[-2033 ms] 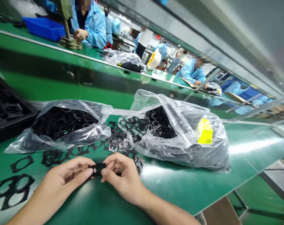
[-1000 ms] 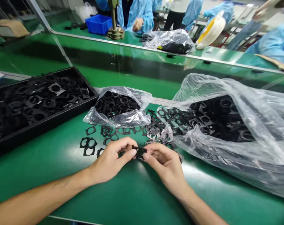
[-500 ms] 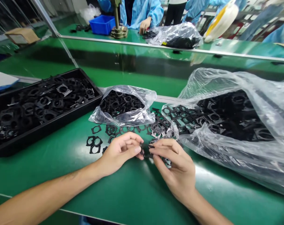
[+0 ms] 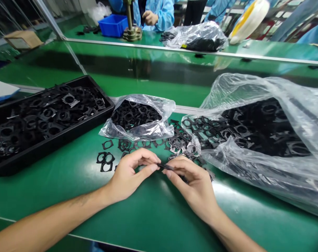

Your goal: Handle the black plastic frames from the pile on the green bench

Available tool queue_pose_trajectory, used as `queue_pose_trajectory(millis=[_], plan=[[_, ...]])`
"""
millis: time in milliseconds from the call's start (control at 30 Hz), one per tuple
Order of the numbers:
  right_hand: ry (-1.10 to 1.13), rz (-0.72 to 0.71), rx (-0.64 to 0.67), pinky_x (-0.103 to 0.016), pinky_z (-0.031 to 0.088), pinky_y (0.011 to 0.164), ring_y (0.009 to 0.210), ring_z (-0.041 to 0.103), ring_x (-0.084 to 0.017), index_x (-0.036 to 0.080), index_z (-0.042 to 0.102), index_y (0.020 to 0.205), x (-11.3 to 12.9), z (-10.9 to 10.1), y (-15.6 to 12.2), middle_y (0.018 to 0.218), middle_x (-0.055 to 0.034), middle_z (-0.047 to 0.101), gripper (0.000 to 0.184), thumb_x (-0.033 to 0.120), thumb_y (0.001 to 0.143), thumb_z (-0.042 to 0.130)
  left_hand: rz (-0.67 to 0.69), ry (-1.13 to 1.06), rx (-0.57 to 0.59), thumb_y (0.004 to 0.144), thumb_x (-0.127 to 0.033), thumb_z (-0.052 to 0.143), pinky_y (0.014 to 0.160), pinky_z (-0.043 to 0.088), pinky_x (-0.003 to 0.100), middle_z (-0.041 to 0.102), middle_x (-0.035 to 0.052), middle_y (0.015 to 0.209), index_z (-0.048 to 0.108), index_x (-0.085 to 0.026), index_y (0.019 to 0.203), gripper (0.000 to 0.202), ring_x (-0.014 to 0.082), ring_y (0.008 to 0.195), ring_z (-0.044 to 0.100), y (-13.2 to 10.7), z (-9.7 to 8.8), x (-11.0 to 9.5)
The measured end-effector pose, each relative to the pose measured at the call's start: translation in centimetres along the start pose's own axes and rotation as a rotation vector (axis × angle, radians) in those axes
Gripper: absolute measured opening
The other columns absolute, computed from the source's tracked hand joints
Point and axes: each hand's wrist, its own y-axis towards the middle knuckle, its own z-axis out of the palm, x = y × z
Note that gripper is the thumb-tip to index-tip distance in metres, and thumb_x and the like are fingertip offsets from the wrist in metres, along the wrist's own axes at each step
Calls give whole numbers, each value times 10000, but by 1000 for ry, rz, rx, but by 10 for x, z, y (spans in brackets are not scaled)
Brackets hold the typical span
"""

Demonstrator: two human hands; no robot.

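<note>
My left hand [image 4: 130, 173] and my right hand [image 4: 194, 185] meet just above the green table [image 4: 138, 217], both pinching one small thin black plastic part [image 4: 164, 166] between thumb and fingers. Loose flat black frame parts [image 4: 122, 148] lie scattered right behind my hands. Beyond them sits a small clear bag [image 4: 138, 117] full of the same black parts. A much larger clear bag [image 4: 258, 136] of black parts lies to the right, its open mouth spilling pieces near my right hand.
A black tray [image 4: 47, 138] heaped with black square parts stands at the left. Behind a metal rail [image 4: 190, 52] runs a second green bench with a blue bin [image 4: 113, 24], a small press [image 4: 131, 31], another bag [image 4: 198, 35] and people in blue coats.
The view swung left and down, bringing the black tray into sight. My hands stayed together on the small black part, turning it edge-on between the fingertips.
</note>
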Motion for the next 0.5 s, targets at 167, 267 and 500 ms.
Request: queue_pose_trajectory(millis=[167, 267, 500], plan=[[-58, -46, -13, -234, 590, 715, 809, 691, -152, 221, 769, 885, 2, -2, -1, 897, -44, 705, 115, 125, 889, 706, 112, 74, 22, 899, -86, 686, 845, 574, 199, 740, 12, 968, 689, -212, 939, 133, 121, 921, 710, 0, -2, 1], [-64, -62, -15, -245, 594, 734, 844, 701, -163, 227, 776, 894, 4, -2, -1, 916, -49, 715, 139, 112, 891, 698, 112, 75, 25, 901, -83, 680, 848, 568, 199, 735, 16, 973, 686, -211, 935, 133, 122, 934, 704, 1, -2, 0], [-88, -54, -36, -248, 568, 668, 747, 685, -152, 231, 790, 894, 1, -2, 1, 832, -31, 716, 108, 142, 884, 729, -78, -64, 33, 902, -162, 724, 806, 540, 193, 735, -1, 888, 689, -202, 934, 61, 111, 852, 708, 2, -4, 0]])
